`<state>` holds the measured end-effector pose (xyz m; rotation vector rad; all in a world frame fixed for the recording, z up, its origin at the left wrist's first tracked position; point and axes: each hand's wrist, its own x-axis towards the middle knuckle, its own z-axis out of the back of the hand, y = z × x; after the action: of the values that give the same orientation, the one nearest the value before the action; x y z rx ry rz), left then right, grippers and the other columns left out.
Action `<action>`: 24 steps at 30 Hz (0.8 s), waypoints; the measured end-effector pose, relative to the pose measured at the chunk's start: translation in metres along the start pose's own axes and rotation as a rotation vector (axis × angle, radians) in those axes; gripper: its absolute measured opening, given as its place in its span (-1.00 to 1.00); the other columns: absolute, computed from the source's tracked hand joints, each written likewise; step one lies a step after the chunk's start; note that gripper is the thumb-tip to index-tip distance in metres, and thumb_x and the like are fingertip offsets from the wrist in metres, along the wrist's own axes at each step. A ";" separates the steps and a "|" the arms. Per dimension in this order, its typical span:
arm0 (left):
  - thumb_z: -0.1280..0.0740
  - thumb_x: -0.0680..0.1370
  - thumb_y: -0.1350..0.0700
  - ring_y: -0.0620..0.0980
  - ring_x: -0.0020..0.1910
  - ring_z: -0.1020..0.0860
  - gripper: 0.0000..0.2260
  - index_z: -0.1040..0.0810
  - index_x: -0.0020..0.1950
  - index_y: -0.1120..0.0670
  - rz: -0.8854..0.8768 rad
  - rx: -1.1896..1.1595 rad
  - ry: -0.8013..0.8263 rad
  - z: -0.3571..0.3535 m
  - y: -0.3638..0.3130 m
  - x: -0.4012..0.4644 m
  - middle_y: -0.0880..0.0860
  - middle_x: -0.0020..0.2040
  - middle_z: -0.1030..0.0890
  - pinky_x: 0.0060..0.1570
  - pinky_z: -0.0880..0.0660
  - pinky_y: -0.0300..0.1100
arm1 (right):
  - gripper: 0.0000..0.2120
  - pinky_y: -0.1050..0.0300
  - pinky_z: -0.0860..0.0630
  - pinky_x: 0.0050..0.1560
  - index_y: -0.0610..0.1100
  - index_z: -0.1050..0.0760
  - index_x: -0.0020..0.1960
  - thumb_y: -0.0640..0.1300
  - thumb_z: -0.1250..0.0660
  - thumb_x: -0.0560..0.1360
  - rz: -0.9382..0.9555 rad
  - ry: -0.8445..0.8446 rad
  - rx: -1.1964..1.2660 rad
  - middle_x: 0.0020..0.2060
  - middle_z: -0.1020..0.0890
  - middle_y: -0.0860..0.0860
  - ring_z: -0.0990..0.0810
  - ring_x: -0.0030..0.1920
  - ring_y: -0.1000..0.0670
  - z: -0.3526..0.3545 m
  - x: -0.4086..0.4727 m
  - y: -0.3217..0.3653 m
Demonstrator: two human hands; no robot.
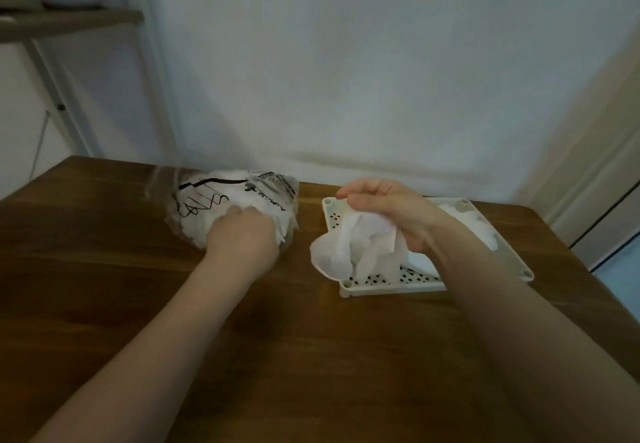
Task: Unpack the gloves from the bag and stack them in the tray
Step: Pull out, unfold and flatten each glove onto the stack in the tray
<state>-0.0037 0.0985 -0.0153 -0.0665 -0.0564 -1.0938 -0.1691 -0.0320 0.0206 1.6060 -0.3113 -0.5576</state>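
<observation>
A crumpled white glove [356,245] is gripped by the right hand [388,210], whose fingers are curled round its upper part; it is held over the near-left corner of the tray [346,285], with its loose end hanging past the tray's left rim. More white gloves [474,224] are seen lying in the far part of the perforated tray. To the left, apart from the tray, a clear printed bag [235,200] filled with white gloves is lain on the wooden tabletop [104,269]. The left hand [242,238] is set at the bag's near opening; whether anything is grasped by it cannot be told.
</observation>
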 end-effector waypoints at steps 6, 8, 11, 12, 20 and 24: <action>-0.21 0.34 -0.40 -0.16 -0.02 -0.49 -0.43 -0.48 0.13 -0.02 -0.234 -0.760 -0.182 0.036 -0.048 -0.020 -0.14 0.01 -0.52 -0.06 -0.44 -0.21 | -0.80 0.13 -0.63 -0.17 -0.18 -0.66 -0.13 -0.34 -0.29 0.37 0.087 0.139 0.203 -0.18 -0.69 -0.10 -0.67 -0.20 -0.01 0.005 -0.017 0.003; -0.36 0.39 -0.22 -0.19 -0.10 -0.49 -0.65 -0.46 0.04 -0.05 -0.275 -0.758 -0.165 0.035 -0.056 -0.015 -0.17 -0.11 -0.52 -0.17 -0.38 -0.37 | -0.79 0.14 -0.63 -0.15 -0.21 -0.66 -0.09 -0.34 -0.28 0.38 0.095 0.119 0.205 -0.18 -0.70 -0.10 -0.67 -0.19 -0.01 0.008 -0.023 0.003; -0.39 0.46 0.09 -0.16 -0.24 -0.52 -0.93 -0.51 -0.15 -0.01 -0.300 -0.778 -0.083 0.032 -0.067 -0.008 -0.13 -0.27 -0.55 -0.26 -0.38 -0.39 | -0.76 0.13 -0.62 -0.09 -0.26 -0.59 0.01 -0.36 -0.24 0.40 0.100 0.083 0.211 -0.14 -0.69 -0.10 -0.67 -0.15 -0.02 0.020 -0.038 0.005; -0.39 0.46 0.13 -0.16 -0.27 -0.51 -0.94 -0.54 -0.20 0.02 -0.288 -0.812 -0.021 0.030 -0.067 -0.005 -0.11 -0.30 -0.56 -0.25 -0.40 -0.35 | -0.75 0.13 -0.62 -0.07 -0.26 -0.57 0.04 -0.38 -0.23 0.41 0.099 0.068 0.204 -0.11 -0.69 -0.10 -0.67 -0.14 -0.02 0.026 -0.043 0.005; -0.09 0.63 0.08 -0.05 -0.21 -0.40 -0.78 -0.43 -0.16 0.03 -0.208 -0.991 0.235 0.039 -0.083 0.000 -0.02 -0.22 -0.44 -0.14 -0.32 -0.12 | -0.84 0.18 -0.46 -0.22 -0.08 -0.58 -0.22 -0.22 -0.30 0.51 0.133 -0.267 -0.750 -0.34 -0.61 0.03 -0.54 -0.32 0.14 0.069 -0.078 0.001; -0.15 0.61 0.04 -0.13 -0.36 -0.46 -0.79 -0.47 -0.17 0.02 -0.155 -1.069 0.271 0.042 -0.097 0.002 -0.07 -0.33 -0.50 -0.35 -0.39 -0.29 | -0.82 0.23 -0.50 -0.16 -0.19 -0.53 -0.15 -0.25 -0.20 0.57 0.122 -0.277 -0.268 -0.31 -0.60 0.00 -0.56 -0.25 0.05 0.086 -0.083 -0.010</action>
<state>-0.0897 0.0559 0.0295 -0.8794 0.7839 -1.1740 -0.2850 -0.0612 0.0214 1.2434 -0.5153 -0.6978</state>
